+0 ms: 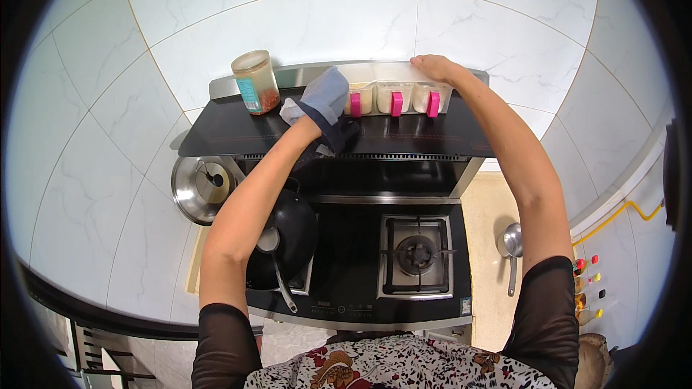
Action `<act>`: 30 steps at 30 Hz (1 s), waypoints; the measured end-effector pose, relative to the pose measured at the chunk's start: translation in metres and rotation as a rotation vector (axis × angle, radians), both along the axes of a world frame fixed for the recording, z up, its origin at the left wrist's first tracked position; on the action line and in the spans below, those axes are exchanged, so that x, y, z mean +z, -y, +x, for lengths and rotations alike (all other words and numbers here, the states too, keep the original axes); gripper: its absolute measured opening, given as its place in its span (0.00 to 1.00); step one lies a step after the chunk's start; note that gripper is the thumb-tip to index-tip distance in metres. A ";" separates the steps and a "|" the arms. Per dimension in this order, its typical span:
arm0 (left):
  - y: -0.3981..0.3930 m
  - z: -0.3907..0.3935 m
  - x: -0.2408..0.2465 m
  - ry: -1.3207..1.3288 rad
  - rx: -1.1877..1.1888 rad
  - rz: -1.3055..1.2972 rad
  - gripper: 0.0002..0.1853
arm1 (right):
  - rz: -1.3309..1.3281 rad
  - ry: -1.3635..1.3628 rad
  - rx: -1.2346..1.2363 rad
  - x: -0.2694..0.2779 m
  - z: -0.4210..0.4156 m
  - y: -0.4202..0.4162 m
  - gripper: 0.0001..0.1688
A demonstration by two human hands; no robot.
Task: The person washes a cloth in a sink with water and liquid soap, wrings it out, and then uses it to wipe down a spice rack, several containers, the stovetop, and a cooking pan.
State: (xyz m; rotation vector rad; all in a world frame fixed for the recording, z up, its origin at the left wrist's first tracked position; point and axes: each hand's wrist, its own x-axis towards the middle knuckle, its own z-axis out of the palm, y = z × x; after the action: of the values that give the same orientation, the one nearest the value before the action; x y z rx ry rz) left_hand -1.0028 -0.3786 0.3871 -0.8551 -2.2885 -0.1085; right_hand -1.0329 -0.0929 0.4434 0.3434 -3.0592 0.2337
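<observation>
My left hand (pixel 311 127) is mostly hidden by a blue-grey cloth (pixel 327 89) with a dark edge, gathered around it beside the seasoning box. This clear plastic seasoning box (pixel 368 113) has three compartments with pale contents and pink handles. Its translucent lid (pixel 397 71) is raised at the back, and my right hand (pixel 437 67) grips its right end, fingertips at the top edge. Both the box and a tall jar (pixel 255 84) with reddish contents stand on the black top panel of the range hood (pixel 411 138). The jar is left of the cloth.
Below the hood, a black wok (pixel 297 237) with a metal ladle (pixel 278 270) sits on the left burner of the gas stove (pixel 346 259). A steel pot lid (pixel 186 186) leans at left. A small steel pan (pixel 511 240) and several bottles (pixel 586 283) are at right.
</observation>
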 end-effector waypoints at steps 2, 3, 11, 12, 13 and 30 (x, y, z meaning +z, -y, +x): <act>-0.007 0.021 0.009 0.000 0.060 -0.105 0.07 | -0.032 -0.012 -0.027 -0.004 -0.004 -0.010 0.33; -0.003 0.019 0.007 -0.035 0.023 -0.066 0.08 | -0.047 -0.023 -0.033 -0.003 -0.008 -0.010 0.33; -0.006 0.035 0.031 0.293 0.221 -0.024 0.14 | 0.172 -0.112 -0.144 -0.006 0.001 0.008 0.23; 0.005 0.019 0.023 0.293 0.315 0.060 0.12 | 0.211 -0.141 -0.127 -0.002 -0.005 0.016 0.20; -0.001 0.021 0.024 0.259 0.327 0.055 0.12 | 0.200 -0.159 -0.153 -0.007 -0.013 0.007 0.19; -0.032 0.125 0.087 0.230 -0.029 -0.326 0.10 | -1.807 0.218 0.090 -0.051 0.171 0.082 0.12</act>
State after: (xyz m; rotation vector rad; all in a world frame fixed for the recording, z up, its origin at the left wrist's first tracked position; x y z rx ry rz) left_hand -0.8782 -0.3467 0.4738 -1.0887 -2.5525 0.1669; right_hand -0.8622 -0.1748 0.3929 0.2444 -1.7073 2.6090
